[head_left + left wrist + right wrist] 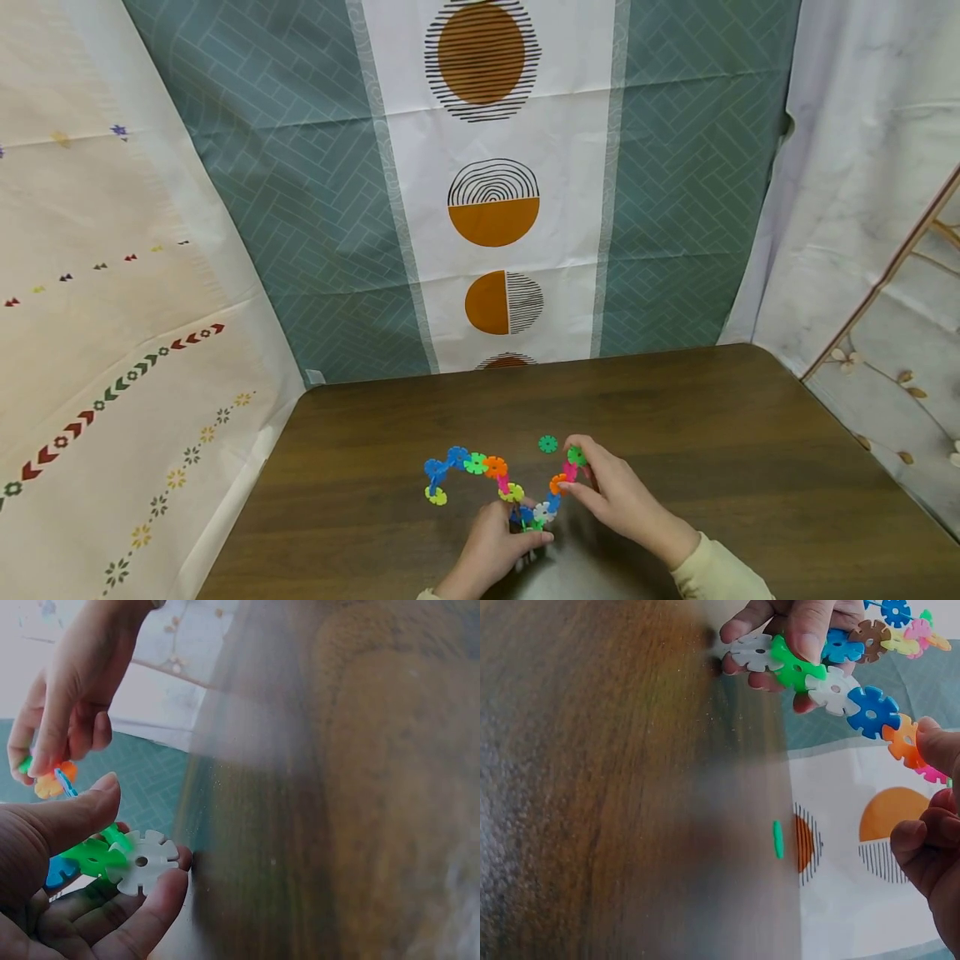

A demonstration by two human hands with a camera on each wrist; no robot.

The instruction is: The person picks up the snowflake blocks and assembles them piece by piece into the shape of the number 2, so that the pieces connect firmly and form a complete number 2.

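A chain of colourful notched plastic discs, snowflake building discs [495, 467], is held between both hands in the head view. My left hand [495, 537] grips its middle, thumb over a green disc [796, 664] beside a white disc [147, 862]. From there one arm of the chain curves away to the left, ending in a yellow disc [436, 497]. My right hand [618, 496] pinches the other end, near an orange disc [904, 741] and a green end disc [576, 456]. White and blue discs [874, 712] link the two hands.
A loose green disc [548, 444] lies on the brown wooden table [360, 433], just beyond the right hand. Patterned cloths [315, 167] hang behind the table's far edge and along both sides.
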